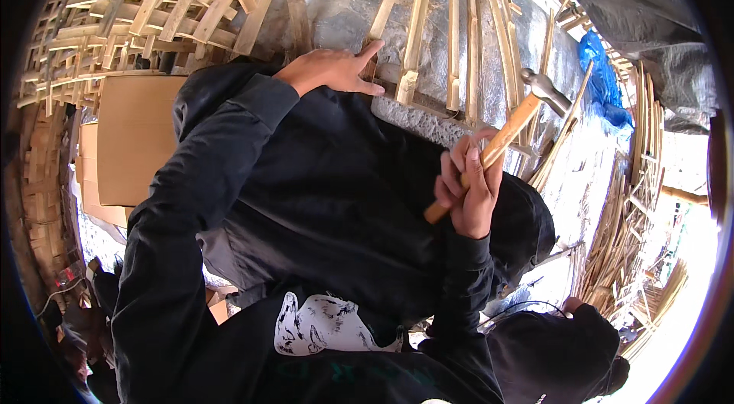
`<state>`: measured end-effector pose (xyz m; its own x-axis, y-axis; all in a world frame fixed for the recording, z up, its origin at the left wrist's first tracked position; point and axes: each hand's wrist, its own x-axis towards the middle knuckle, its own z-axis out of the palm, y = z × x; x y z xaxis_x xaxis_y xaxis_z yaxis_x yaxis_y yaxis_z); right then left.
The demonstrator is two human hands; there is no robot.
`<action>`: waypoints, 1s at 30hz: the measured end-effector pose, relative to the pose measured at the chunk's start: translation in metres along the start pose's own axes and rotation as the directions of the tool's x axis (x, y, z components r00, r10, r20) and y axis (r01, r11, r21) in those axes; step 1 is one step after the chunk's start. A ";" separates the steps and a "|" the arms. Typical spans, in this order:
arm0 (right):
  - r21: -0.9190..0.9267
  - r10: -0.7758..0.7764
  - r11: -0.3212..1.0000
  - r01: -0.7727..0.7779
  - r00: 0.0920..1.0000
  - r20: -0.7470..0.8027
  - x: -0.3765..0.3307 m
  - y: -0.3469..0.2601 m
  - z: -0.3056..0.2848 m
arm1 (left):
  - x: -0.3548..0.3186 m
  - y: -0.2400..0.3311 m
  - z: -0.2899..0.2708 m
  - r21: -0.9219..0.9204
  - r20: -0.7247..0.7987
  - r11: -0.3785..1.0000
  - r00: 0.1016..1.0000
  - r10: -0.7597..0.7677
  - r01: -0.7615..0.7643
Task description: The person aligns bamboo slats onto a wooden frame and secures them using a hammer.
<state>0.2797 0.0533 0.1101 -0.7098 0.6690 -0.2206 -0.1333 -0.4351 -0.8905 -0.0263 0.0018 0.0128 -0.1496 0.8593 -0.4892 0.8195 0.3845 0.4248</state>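
The person's right hand (475,182) is grasping a hammer with a straight light-brown wooden handle and a grey metal head (511,129), its fingers wrapping around the lower part of the handle while the head is pointing up and to the right. The hammer is hanging in the air, in front of the pale split-bamboo slats (413,37) at the far side. The left hand (332,71) is lying unclenched, thumb and a finger spreading apart beside the lower end of the leftmost of these slats; whether it is pressing on the bamboo, one cannot tell. A rough grey stone-like block (420,121) is sitting near the slats' lower ends. A woven pale-bamboo lattice (153,6) is rising at the left above a plain brown cardboard box (138,140), crumpled bright-blue plastic (600,90) is hanging at the right, and a co-worker in black clothing (554,354) is showing at the lower right.
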 end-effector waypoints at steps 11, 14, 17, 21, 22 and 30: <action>-0.463 0.132 0.874 -0.148 0.989 -0.067 0.000 0.030 0.005 | -0.001 -0.004 -0.001 0.002 0.007 1.000 1.000 -0.016 0.016; -0.563 -0.016 0.826 -0.015 0.999 -0.051 0.007 0.028 0.010 | 0.001 -0.008 0.003 0.006 -0.015 1.000 1.000 0.000 0.000; -0.771 -0.149 0.630 0.095 0.989 0.000 0.011 0.054 -0.011 | 0.005 -0.005 0.005 0.016 -0.024 1.000 1.000 0.016 -0.016; -0.733 -0.140 0.679 0.051 0.988 -0.061 0.006 0.063 -0.016 | 0.002 -0.002 0.000 0.017 0.017 1.000 1.000 -0.021 0.021; -0.750 -0.142 0.661 0.029 0.986 -0.087 0.006 0.050 -0.005 | 0.000 -0.002 -0.001 0.012 0.018 1.000 1.000 -0.024 0.023; -0.890 -0.183 0.431 0.152 0.980 0.079 0.006 0.065 -0.016 | 0.005 0.000 0.002 0.051 0.010 0.999 1.000 -0.009 0.008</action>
<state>0.2781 0.0387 0.0450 -0.7254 0.6880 -0.0217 0.4501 0.4503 -0.7711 -0.0259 0.0055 0.0091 -0.1514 0.8527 -0.5001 0.8454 0.3738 0.3815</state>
